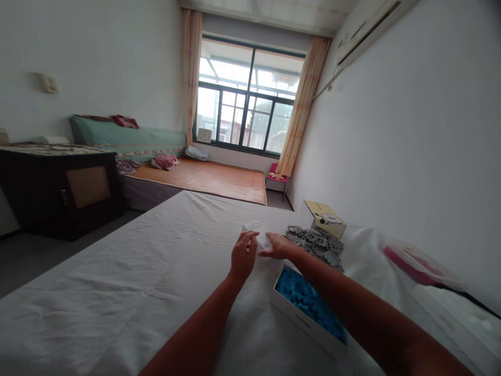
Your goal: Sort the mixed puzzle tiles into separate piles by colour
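Observation:
Ahead of me, above the white sheet [129,271], is a small white box [255,227]. My left hand [244,255] has its curled fingers against the box's left and near side. On the opposite side, my right hand [278,245] grips it with thumb and fingers. The hands partly cover the box, so its contents and lower part are hidden. Close by my right forearm lies an open white box [297,321] filled with blue puzzle-like pieces [303,295]. Beyond my right wrist is a pile of grey interlocking pieces [313,241].
A yellow printed box [326,218] stands behind the grey pieces by the wall. Farther right are a clear-lidded pink container [417,263] and a white box [462,318]. A bed with an orange mat [211,177] and a dark cabinet [58,188] stand beyond the sheet.

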`<state>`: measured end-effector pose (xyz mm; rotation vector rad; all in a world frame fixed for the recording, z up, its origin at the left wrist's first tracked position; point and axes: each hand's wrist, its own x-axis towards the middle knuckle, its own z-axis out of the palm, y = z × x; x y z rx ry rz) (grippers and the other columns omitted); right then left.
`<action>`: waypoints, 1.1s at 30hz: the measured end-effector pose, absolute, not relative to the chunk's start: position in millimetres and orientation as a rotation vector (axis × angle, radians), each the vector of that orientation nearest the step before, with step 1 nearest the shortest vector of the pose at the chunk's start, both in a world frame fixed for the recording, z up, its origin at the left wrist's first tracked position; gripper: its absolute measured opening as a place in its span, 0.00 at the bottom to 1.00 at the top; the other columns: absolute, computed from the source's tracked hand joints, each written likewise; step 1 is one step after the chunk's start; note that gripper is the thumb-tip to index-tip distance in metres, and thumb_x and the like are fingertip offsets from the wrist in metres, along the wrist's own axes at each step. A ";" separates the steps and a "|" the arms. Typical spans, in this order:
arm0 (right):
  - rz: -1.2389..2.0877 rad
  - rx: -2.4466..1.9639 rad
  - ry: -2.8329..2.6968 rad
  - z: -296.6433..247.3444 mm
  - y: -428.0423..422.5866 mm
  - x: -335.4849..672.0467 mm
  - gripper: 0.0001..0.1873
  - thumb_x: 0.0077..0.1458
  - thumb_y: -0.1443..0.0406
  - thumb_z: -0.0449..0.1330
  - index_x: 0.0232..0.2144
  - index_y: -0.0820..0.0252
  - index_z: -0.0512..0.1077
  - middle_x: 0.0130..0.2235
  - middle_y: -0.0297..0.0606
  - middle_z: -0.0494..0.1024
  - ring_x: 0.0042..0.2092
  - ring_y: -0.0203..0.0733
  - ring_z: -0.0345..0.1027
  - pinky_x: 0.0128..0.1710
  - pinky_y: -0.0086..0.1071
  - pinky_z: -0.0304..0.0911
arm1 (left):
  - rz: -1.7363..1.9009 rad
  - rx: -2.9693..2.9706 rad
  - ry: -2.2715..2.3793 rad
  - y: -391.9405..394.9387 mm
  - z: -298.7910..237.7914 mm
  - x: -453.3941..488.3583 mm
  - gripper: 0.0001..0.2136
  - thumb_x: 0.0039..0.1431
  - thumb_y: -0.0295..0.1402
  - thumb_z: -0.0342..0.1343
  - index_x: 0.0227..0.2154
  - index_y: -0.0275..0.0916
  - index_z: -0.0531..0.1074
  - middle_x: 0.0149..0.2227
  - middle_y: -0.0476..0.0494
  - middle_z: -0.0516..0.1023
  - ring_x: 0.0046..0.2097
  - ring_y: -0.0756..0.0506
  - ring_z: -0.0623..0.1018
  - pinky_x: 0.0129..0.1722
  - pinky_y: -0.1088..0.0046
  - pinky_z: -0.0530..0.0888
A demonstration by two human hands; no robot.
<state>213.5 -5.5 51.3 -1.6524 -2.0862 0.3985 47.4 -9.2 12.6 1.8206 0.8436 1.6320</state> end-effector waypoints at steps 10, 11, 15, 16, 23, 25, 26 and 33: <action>0.250 -1.606 -2.078 115.9 -104.4 280.9 0.31 0.49 0.53 0.60 0.55 0.51 0.65 0.59 0.39 0.64 0.60 0.49 0.55 0.60 0.44 0.49 | 1.687 1.802 0.883 -11.0 18.1 45.5 0.12 0.63 0.32 0.44 0.41 0.39 0.72 0.44 0.42 0.71 0.42 0.49 0.75 0.33 0.77 0.75; 0.239 -1.648 -2.039 116.8 -128.4 291.3 0.31 0.48 0.52 0.60 0.55 0.50 0.64 0.60 0.39 0.61 0.61 0.50 0.52 0.60 0.45 0.48 | 1.685 1.807 0.880 -11.1 17.9 46.1 0.12 0.63 0.32 0.44 0.41 0.39 0.72 0.44 0.43 0.71 0.41 0.49 0.75 0.33 0.77 0.75; 0.279 -1.835 -1.940 104.2 -207.2 317.0 0.32 0.49 0.52 0.60 0.56 0.46 0.63 0.63 0.38 0.55 0.63 0.52 0.47 0.61 0.47 0.47 | 1.663 1.832 0.858 -11.7 14.4 50.4 0.11 0.63 0.32 0.45 0.41 0.39 0.72 0.44 0.43 0.72 0.41 0.50 0.75 0.31 0.78 0.75; 0.292 -1.866 -1.948 99.6 -219.0 318.5 0.32 0.49 0.52 0.60 0.57 0.45 0.62 0.64 0.38 0.54 0.63 0.53 0.46 0.61 0.48 0.47 | 1.656 1.838 0.857 -11.7 12.9 51.5 0.11 0.62 0.32 0.45 0.41 0.39 0.72 0.44 0.43 0.72 0.40 0.50 0.75 0.31 0.79 0.75; 0.288 -1.850 -2.050 77.1 -227.7 303.7 0.32 0.49 0.50 0.58 0.56 0.48 0.63 0.63 0.40 0.55 0.63 0.53 0.47 0.61 0.47 0.48 | 1.597 1.910 0.857 -13.6 4.9 56.1 0.11 0.61 0.31 0.47 0.40 0.39 0.73 0.42 0.42 0.73 0.40 0.50 0.74 0.28 0.81 0.73; 0.296 -1.822 -2.069 71.5 -222.4 301.5 0.32 0.48 0.51 0.59 0.56 0.49 0.64 0.63 0.40 0.56 0.63 0.53 0.48 0.61 0.46 0.48 | 1.576 1.930 0.859 -15.2 4.6 56.5 0.11 0.61 0.31 0.46 0.39 0.39 0.73 0.42 0.43 0.73 0.40 0.50 0.74 0.28 0.81 0.73; 0.307 -1.814 -2.079 68.5 -220.4 301.1 0.33 0.48 0.51 0.60 0.56 0.49 0.64 0.63 0.40 0.56 0.63 0.53 0.48 0.61 0.46 0.48 | 1.569 1.938 0.862 -15.9 4.7 56.6 0.11 0.61 0.31 0.46 0.39 0.39 0.74 0.42 0.43 0.73 0.39 0.50 0.74 0.28 0.81 0.72; 0.371 -1.838 -2.086 55.4 -218.6 303.6 0.32 0.49 0.54 0.60 0.57 0.47 0.62 0.65 0.39 0.51 0.64 0.51 0.43 0.62 0.45 0.44 | 1.511 1.973 0.851 -15.5 4.1 57.8 0.11 0.61 0.31 0.46 0.39 0.39 0.74 0.41 0.42 0.73 0.40 0.50 0.74 0.27 0.81 0.71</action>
